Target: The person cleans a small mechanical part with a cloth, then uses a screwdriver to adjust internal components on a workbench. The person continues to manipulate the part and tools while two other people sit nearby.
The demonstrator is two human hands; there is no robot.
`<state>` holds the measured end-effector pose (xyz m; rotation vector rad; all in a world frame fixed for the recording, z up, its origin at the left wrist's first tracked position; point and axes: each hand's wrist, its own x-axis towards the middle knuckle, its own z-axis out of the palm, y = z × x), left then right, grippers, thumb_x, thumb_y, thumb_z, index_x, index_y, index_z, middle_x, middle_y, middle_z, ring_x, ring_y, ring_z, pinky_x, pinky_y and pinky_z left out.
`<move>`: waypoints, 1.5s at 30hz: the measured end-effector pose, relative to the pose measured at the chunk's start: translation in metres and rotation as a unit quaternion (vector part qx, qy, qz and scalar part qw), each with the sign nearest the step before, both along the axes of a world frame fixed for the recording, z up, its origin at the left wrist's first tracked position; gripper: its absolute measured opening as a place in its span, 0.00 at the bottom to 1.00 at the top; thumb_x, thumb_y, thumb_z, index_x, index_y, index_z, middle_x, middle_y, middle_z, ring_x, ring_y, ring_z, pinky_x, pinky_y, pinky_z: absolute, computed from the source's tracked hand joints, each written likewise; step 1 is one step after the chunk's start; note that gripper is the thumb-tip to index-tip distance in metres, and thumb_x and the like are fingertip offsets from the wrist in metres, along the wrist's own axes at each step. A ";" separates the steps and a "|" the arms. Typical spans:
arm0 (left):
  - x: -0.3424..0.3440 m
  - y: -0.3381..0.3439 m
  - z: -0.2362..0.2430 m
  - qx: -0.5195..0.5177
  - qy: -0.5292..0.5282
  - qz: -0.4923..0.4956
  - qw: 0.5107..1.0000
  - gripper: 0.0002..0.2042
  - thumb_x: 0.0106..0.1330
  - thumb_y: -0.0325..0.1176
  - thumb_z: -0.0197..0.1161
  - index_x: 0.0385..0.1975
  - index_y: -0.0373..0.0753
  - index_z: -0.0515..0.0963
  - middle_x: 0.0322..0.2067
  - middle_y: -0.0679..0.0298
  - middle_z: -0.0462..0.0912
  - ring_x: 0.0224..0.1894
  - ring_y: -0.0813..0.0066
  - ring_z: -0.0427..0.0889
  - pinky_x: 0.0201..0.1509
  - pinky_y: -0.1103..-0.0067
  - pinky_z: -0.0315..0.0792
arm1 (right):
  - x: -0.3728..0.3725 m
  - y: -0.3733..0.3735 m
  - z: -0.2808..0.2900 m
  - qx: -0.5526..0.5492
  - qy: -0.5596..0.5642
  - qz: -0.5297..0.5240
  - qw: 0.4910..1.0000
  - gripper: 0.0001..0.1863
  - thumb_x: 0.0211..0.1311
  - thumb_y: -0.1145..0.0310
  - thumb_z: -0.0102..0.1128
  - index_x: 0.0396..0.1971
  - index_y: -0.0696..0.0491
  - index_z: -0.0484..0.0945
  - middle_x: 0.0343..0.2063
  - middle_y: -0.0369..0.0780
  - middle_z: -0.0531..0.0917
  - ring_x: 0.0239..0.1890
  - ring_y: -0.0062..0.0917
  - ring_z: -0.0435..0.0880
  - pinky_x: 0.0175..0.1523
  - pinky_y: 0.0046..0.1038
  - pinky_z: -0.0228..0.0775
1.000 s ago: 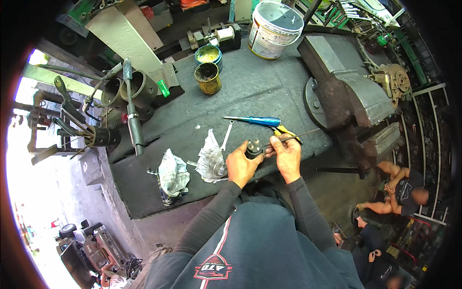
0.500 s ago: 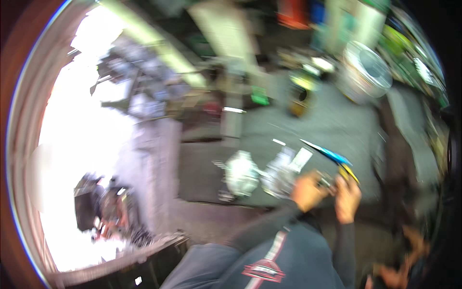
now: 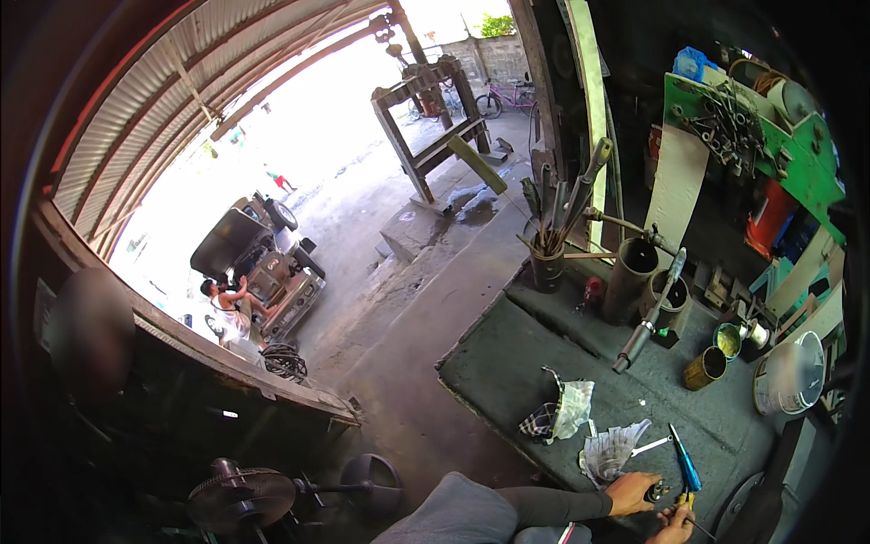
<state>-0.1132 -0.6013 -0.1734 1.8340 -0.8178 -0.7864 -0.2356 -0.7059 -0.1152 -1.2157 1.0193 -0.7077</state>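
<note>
Metal part (image 3: 656,490) grasped in left hand (image 3: 630,495), at near edge of bench (image 3: 498,363); rod (image 3: 701,529) pinched in right hand (image 3: 671,526). Seemingly midway, with part not yet set down, wrench (image 3: 651,446) and screwdriver (image 3: 686,461) lying loose; no telling how much done.

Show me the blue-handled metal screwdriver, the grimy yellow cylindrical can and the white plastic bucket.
Blue-handled metal screwdriver (image 3: 689,469): head view, on its handle.
Grimy yellow cylindrical can (image 3: 698,374): head view, on its outer wall.
White plastic bucket (image 3: 770,380): head view, on its outer wall.
</note>
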 end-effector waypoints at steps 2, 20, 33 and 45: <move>-0.001 -0.003 -0.006 -0.010 -0.021 0.005 1.000 0.37 0.56 0.37 0.77 0.66 0.27 0.74 0.63 0.42 0.80 0.62 0.41 0.81 0.67 0.61 0.76 | 0.012 0.014 0.008 -0.096 0.074 0.002 0.993 0.22 0.79 0.66 0.60 0.63 0.65 0.80 0.51 0.42 0.90 0.39 0.24 0.87 0.38 0.26 0.82; 0.005 -0.005 -0.003 -0.030 0.014 0.045 0.998 0.31 0.57 0.42 0.78 0.58 0.32 0.80 0.51 0.43 0.83 0.56 0.44 0.82 0.63 0.60 0.75 | -0.078 0.013 0.013 -0.060 0.240 0.051 0.968 0.51 0.70 0.67 0.73 0.83 0.53 0.46 0.39 0.50 0.86 0.32 0.31 0.81 0.45 0.40 0.79; 0.010 0.011 -0.011 -0.072 -0.105 0.047 0.991 0.31 0.56 0.36 0.82 0.60 0.36 0.80 0.60 0.48 0.83 0.62 0.51 0.83 0.67 0.66 0.76 | -0.059 0.049 0.050 0.093 0.232 0.081 0.965 0.09 0.71 0.68 0.69 0.42 0.59 0.86 0.38 0.40 0.87 0.38 0.24 0.88 0.40 0.28 0.80; 0.025 0.018 0.009 -0.033 -0.067 -0.010 0.997 0.34 0.56 0.36 0.83 0.65 0.39 0.79 0.64 0.48 0.82 0.67 0.52 0.81 0.71 0.66 0.74 | -0.026 0.058 0.004 -0.156 0.258 0.143 0.943 0.13 0.73 0.69 0.62 0.52 0.55 0.86 0.39 0.46 0.89 0.39 0.43 0.90 0.45 0.40 0.80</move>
